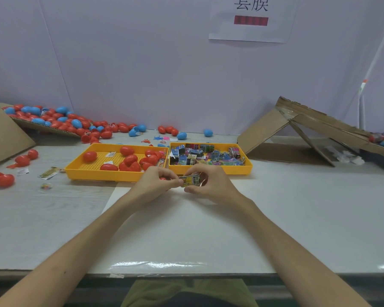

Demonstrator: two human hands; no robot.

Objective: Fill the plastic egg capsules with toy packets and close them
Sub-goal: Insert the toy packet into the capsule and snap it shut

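Head view, landmark: the packet tray [211,172], yellow, heaped with printed toy packets [206,156]; it stands on the table [297,207]
Toy packet: one yellow-and-black toy packet [190,180] is held in the air just in front of the packet tray's near rim; it sits between both hands
Left hand: the left hand [155,183] is just in front of the packet tray's near left corner; its fingers [164,172] are curled and pinch the packet's left end; a red bit [163,178] shows beneath them, too hidden to tell what it is
Right hand: the right hand [208,185] is in front of the packet tray's near rim; its fingers curl round the packet's right end, thumb underneath
Egg tray: the egg tray [102,175], also yellow, is set right against the packet tray's left side; red capsules [90,156] lie in it
Heap of capsules: a red and blue heap of capsules [58,120] lies on cardboard well to the left of and behind the packet tray; a few strays lie just behind the tray
Cardboard ramp: the cardboard ramp [308,129] slopes to the right of the packet tray
Paper sign: the paper sign [250,18] hangs on the wall high above the packet tray
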